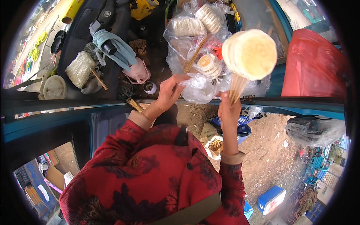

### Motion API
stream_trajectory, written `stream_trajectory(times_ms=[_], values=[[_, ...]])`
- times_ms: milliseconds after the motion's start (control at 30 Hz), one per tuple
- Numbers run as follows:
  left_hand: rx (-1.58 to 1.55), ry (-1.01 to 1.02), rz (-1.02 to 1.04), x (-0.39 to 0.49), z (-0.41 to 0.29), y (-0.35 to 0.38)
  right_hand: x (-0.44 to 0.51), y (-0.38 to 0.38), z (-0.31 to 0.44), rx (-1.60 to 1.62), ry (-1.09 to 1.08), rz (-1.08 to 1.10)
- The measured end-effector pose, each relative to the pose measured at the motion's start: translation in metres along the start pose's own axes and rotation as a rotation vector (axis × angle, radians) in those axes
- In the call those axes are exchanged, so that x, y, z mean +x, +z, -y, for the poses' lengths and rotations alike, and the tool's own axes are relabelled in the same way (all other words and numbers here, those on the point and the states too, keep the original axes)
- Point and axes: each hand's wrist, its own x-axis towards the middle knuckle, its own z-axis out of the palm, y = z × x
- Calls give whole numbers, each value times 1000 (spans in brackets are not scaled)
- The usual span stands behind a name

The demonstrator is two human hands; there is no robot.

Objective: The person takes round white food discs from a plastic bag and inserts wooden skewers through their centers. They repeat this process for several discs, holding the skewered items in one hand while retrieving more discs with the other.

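My right hand is closed around a bundle of thin wooden sticks, which carry a stack of round, flat, pale discs, held upright above the vehicle's edge. A crumpled clear plastic bag lies between my hands. At its left side my left hand pinches the plastic with thumb and fingers. Just behind that bag is another stack of discs on sticks, partly wrapped in plastic. Loose wooden skewers lean beside it. Farther back, more pale discs sit packed in clear bags.
On the left are a plastic-wrapped pack, a light-blue cloth, a pink container and a lilac cup. A red plastic bag stands at the right. The vehicle's edge runs across before me; a blue box is on the ground.
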Motion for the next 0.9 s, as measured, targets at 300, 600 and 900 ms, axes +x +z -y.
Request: stream_trajectory(times_ms=[300,600,900], values=[[-1165,-677,-464,-11,-7,-10,-41,12,-50,-5,-22,71],[-345,-696,-306,-46,13,-47,-78,-14,-36,-40,-77,-62],[-109,-451,1129,-57,5,42,-108,-12,-52,-333,-256,85]])
